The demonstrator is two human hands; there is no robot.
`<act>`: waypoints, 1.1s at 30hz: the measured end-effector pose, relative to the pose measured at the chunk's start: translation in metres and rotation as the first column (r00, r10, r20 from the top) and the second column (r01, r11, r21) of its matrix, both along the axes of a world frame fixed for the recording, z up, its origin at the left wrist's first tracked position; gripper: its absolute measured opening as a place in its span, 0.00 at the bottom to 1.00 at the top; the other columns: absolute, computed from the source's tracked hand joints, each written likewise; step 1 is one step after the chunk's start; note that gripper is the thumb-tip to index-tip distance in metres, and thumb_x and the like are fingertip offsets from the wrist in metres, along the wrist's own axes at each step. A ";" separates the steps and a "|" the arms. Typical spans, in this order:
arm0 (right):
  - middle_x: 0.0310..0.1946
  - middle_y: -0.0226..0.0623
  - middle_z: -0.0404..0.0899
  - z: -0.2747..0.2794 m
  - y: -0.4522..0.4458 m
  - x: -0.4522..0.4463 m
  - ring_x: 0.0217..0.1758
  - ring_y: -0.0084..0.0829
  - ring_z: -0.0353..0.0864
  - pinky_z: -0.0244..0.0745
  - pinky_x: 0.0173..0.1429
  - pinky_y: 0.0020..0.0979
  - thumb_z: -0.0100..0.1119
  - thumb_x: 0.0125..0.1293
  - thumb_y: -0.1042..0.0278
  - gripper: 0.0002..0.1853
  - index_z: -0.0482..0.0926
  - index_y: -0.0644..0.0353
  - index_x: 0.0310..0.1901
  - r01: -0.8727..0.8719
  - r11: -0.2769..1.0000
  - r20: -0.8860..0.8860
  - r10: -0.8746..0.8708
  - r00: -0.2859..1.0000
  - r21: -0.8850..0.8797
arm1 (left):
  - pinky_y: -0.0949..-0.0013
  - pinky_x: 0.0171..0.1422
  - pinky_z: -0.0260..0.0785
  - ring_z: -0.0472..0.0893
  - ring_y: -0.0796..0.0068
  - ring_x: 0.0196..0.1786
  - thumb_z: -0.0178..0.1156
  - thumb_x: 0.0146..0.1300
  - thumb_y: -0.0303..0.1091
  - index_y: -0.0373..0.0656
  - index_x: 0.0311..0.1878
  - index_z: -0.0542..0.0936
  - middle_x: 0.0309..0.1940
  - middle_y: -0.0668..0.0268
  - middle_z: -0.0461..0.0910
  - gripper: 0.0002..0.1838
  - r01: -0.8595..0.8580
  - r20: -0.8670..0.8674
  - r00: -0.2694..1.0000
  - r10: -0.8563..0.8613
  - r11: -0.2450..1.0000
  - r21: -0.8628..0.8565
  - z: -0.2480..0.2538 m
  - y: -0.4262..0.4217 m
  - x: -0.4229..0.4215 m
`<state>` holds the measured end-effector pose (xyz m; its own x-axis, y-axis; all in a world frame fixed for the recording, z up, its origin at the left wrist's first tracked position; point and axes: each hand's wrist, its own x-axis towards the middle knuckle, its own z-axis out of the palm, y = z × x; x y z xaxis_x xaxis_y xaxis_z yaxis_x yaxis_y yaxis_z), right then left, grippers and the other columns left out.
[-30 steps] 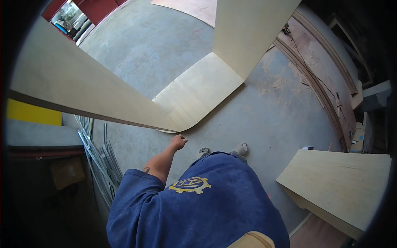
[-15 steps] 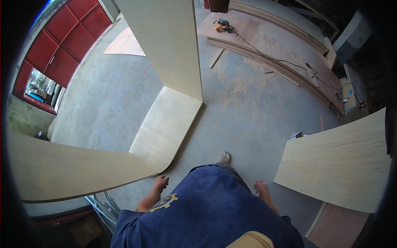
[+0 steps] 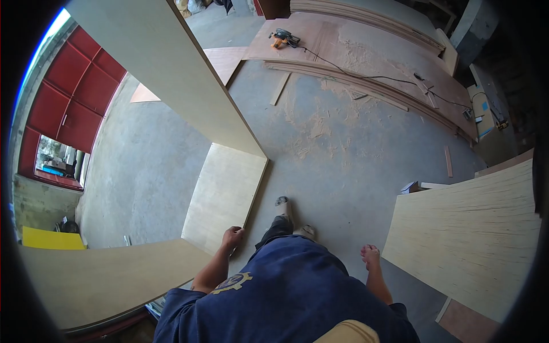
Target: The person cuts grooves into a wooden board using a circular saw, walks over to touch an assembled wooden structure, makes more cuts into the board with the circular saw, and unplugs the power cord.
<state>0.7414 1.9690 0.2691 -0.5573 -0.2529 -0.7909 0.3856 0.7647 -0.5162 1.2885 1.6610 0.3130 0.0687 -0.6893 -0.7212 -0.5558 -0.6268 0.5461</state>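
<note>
In the head view, the person has moved along the floor (image 3: 166, 171), and the left hand (image 3: 233, 237) has come up by the near right corner of the flat board (image 3: 226, 191). Its fingers are bent. I cannot tell if it touches the board or just hangs over it. The right hand (image 3: 370, 253) is out to the side with its fingers loosely bent and a gap left in them. It has hold of nothing, and it is near the left edge of the streaky board (image 3: 457, 234). So no wood is being lifted by the right hand.

The flat board lies low on the floor. The tall board (image 3: 177, 80) stands up from its far edge, and the long board (image 3: 108, 280) meets its near end and goes off to the left.

Wood bits (image 3: 320, 126) are spread over the floor, past the person's feet. At the far side, a power tool (image 3: 283, 38) sits near the left end of a stack of sheets (image 3: 366, 43), and its cord (image 3: 372, 76) runs off to the right. A big red door (image 3: 74, 94) is at the far left, with a yellow sheet (image 3: 51, 238) lower down.
</note>
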 end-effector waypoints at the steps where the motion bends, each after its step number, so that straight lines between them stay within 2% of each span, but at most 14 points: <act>1: 0.40 0.35 0.85 0.003 0.002 0.006 0.40 0.30 0.84 0.76 0.42 0.35 0.55 0.75 0.57 0.15 0.80 0.57 0.53 0.019 0.999 0.033 -0.021 0.999 0.034 | 0.65 0.48 0.78 0.86 0.70 0.40 0.67 0.67 0.45 0.36 0.58 0.84 0.40 0.58 0.88 0.24 0.017 0.013 1.000 -0.017 1.000 0.023 -0.001 -0.008 -0.005; 4: 0.37 0.36 0.85 0.012 0.005 0.021 0.35 0.28 0.84 0.74 0.33 0.31 0.57 0.71 0.61 0.13 0.80 0.59 0.49 0.048 0.993 0.119 -0.061 0.991 0.108 | 0.65 0.47 0.78 0.86 0.69 0.39 0.67 0.67 0.46 0.36 0.56 0.85 0.38 0.58 0.88 0.23 0.044 0.045 0.998 -0.048 0.996 0.080 -0.024 -0.034 -0.014; 7: 0.35 0.36 0.84 0.022 0.006 0.023 0.33 0.27 0.82 0.70 0.31 0.29 0.56 0.71 0.61 0.12 0.80 0.59 0.49 0.087 0.987 0.161 -0.108 0.981 0.134 | 0.64 0.46 0.78 0.86 0.68 0.37 0.66 0.67 0.47 0.37 0.53 0.87 0.35 0.57 0.88 0.23 0.095 0.084 0.990 -0.110 0.982 0.166 -0.046 -0.056 -0.020; 10: 0.36 0.39 0.85 0.034 -0.026 0.019 0.34 0.31 0.84 0.74 0.33 0.31 0.56 0.72 0.60 0.14 0.80 0.61 0.50 -0.174 0.975 -0.074 0.185 0.980 0.135 | 0.63 0.46 0.79 0.87 0.67 0.35 0.66 0.66 0.49 0.38 0.50 0.88 0.34 0.59 0.89 0.22 0.211 0.164 0.948 -0.272 0.925 0.317 -0.059 -0.108 -0.045; 12: 0.39 0.43 0.85 0.055 -0.065 0.009 0.37 0.35 0.86 0.78 0.36 0.36 0.56 0.72 0.59 0.17 0.79 0.63 0.52 0.242 0.939 -0.048 -0.238 0.970 0.246 | 0.61 0.49 0.79 0.87 0.63 0.39 0.66 0.66 0.50 0.38 0.51 0.88 0.38 0.56 0.89 0.23 0.279 0.161 0.925 -0.344 0.904 0.325 -0.070 -0.166 -0.065; 14: 0.40 0.43 0.85 0.093 -0.108 -0.002 0.39 0.35 0.86 0.78 0.38 0.37 0.57 0.72 0.57 0.18 0.79 0.63 0.53 0.248 0.936 -0.060 -0.241 0.969 0.250 | 0.56 0.57 0.78 0.88 0.56 0.49 0.67 0.65 0.53 0.39 0.53 0.87 0.44 0.51 0.89 0.26 0.378 0.158 0.877 -0.453 0.855 0.355 -0.088 -0.214 -0.091; 17: 0.43 0.44 0.85 0.112 -0.172 -0.023 0.44 0.35 0.86 0.78 0.42 0.39 0.58 0.71 0.54 0.21 0.78 0.63 0.55 0.248 0.941 -0.072 -0.238 0.969 0.229 | 0.55 0.65 0.75 0.84 0.52 0.59 0.67 0.64 0.53 0.39 0.55 0.87 0.54 0.49 0.86 0.27 0.488 0.116 0.851 -0.513 0.852 0.188 -0.106 -0.319 -0.158; 20: 0.43 0.41 0.84 0.076 -0.187 -0.056 0.43 0.32 0.83 0.74 0.43 0.35 0.59 0.71 0.53 0.22 0.78 0.61 0.57 -0.065 0.997 -0.188 0.071 0.980 0.039 | 0.56 0.65 0.75 0.84 0.52 0.59 0.66 0.65 0.52 0.39 0.55 0.86 0.53 0.49 0.86 0.26 0.506 0.012 0.862 -0.507 0.860 -0.059 -0.055 -0.418 -0.247; 22: 0.43 0.38 0.84 0.089 -0.250 -0.069 0.42 0.30 0.81 0.72 0.42 0.33 0.60 0.71 0.53 0.22 0.78 0.60 0.57 0.378 0.925 -0.068 -0.379 0.923 -0.031 | 0.55 0.66 0.74 0.84 0.50 0.60 0.66 0.65 0.51 0.39 0.55 0.86 0.53 0.48 0.86 0.25 0.522 0.032 0.852 -0.522 0.847 -0.102 -0.055 -0.479 -0.298; 26: 0.44 0.37 0.84 0.097 -0.318 -0.082 0.45 0.31 0.83 0.73 0.46 0.34 0.60 0.70 0.54 0.20 0.79 0.59 0.55 0.322 0.946 -0.020 -0.323 0.946 -0.044 | 0.54 0.66 0.73 0.83 0.48 0.61 0.65 0.65 0.51 0.39 0.56 0.85 0.56 0.47 0.85 0.26 0.583 0.024 0.805 -0.593 0.782 -0.222 -0.022 -0.560 -0.390; 28: 0.42 0.37 0.85 0.072 -0.320 -0.084 0.45 0.31 0.84 0.76 0.46 0.37 0.60 0.71 0.56 0.17 0.80 0.59 0.53 0.022 0.997 -0.192 -0.036 0.981 -0.077 | 0.54 0.66 0.73 0.83 0.48 0.61 0.65 0.65 0.51 0.39 0.56 0.85 0.57 0.47 0.84 0.26 0.581 0.003 0.801 -0.598 0.778 -0.238 -0.009 -0.582 -0.421; 30: 0.40 0.37 0.85 0.026 -0.308 -0.094 0.45 0.32 0.85 0.78 0.47 0.40 0.59 0.72 0.59 0.14 0.80 0.59 0.51 -0.248 0.968 -0.327 0.222 0.919 -0.039 | 0.54 0.66 0.73 0.83 0.48 0.61 0.64 0.65 0.51 0.38 0.56 0.85 0.57 0.47 0.84 0.26 0.593 -0.001 0.789 -0.614 0.763 -0.259 -0.006 -0.603 -0.437; 32: 0.36 0.37 0.85 -0.064 -0.269 -0.110 0.45 0.34 0.86 0.80 0.49 0.44 0.57 0.73 0.62 0.11 0.81 0.58 0.49 -0.648 0.738 -0.453 0.650 0.610 0.186 | 0.55 0.65 0.74 0.83 0.48 0.60 0.64 0.65 0.51 0.38 0.56 0.85 0.55 0.47 0.85 0.26 0.632 0.010 0.757 -0.653 0.728 -0.264 -0.007 -0.613 -0.443; 33: 0.35 0.38 0.85 -0.119 -0.238 -0.112 0.45 0.35 0.87 0.81 0.50 0.46 0.56 0.74 0.64 0.10 0.82 0.58 0.48 -0.779 0.533 -0.487 0.804 0.343 0.330 | 0.55 0.63 0.75 0.84 0.49 0.58 0.64 0.64 0.51 0.38 0.56 0.85 0.54 0.47 0.86 0.27 0.623 0.006 0.769 -0.639 0.748 -0.229 -0.012 -0.616 -0.439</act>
<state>0.6291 1.7310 0.1504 -0.4089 -0.7928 -0.4520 -0.7345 0.5798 -0.3526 0.8495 1.0446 0.3015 -0.4788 -0.6891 -0.5439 -0.7407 -0.0154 0.6716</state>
